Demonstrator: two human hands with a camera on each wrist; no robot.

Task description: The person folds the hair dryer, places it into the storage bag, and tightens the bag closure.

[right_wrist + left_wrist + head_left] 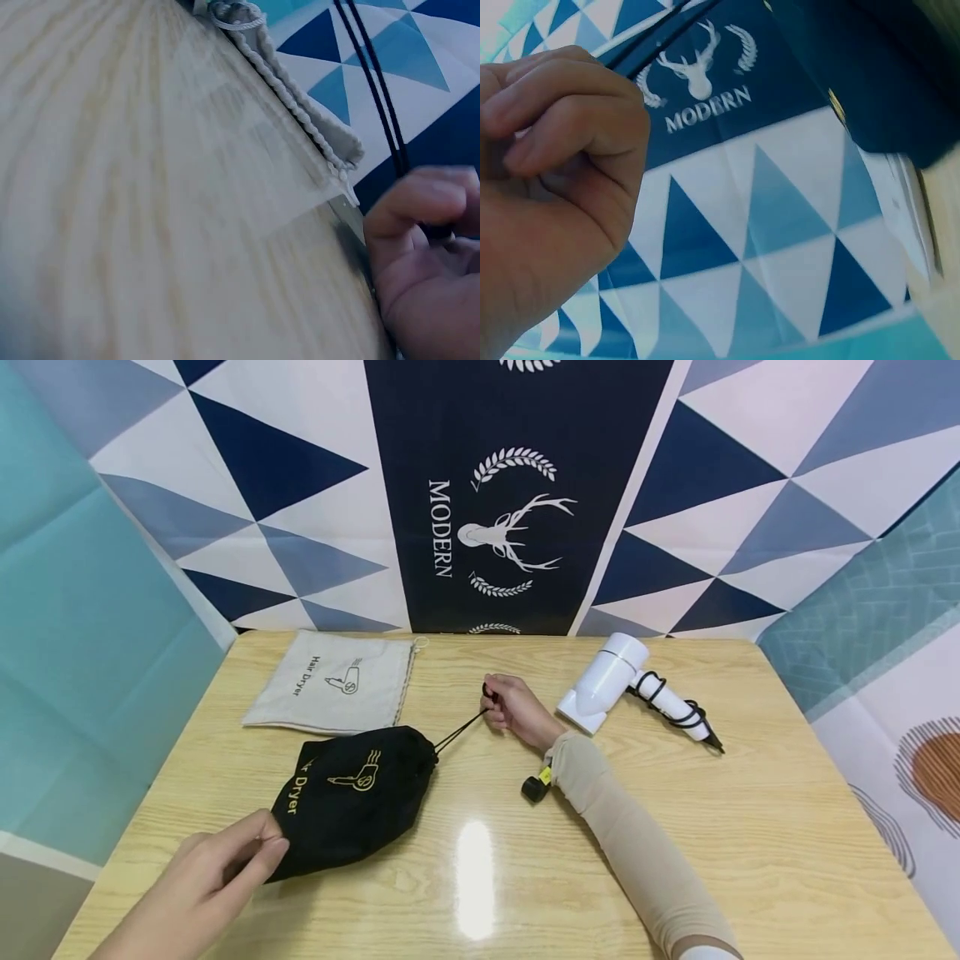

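Observation:
A black drawstring bag (337, 810), with gold hair-dryer print and "Dryer" lettering, has its gathered mouth towards the right. My right hand (517, 714) grips the bag's black drawstring (459, 732), which runs taut from the mouth. In the head view my left hand (213, 877), thumb and index finger together, overlaps the bag's lower left corner. In the left wrist view two black cords (664, 46) run to the curled fingers of that hand, and the bag (855, 75) stands apart from it. The right wrist view shows the right fingers curled round the cords (379, 82).
A pale cloth bag (337, 689) printed "Hair Dryer" lies flat at the back left. A white hair dryer (609, 681), black cable wound round its handle, lies at the back right. Beside the right forearm is a small black object (535, 789) with a yellow tag. Patterned fabric (300, 502) backs the table.

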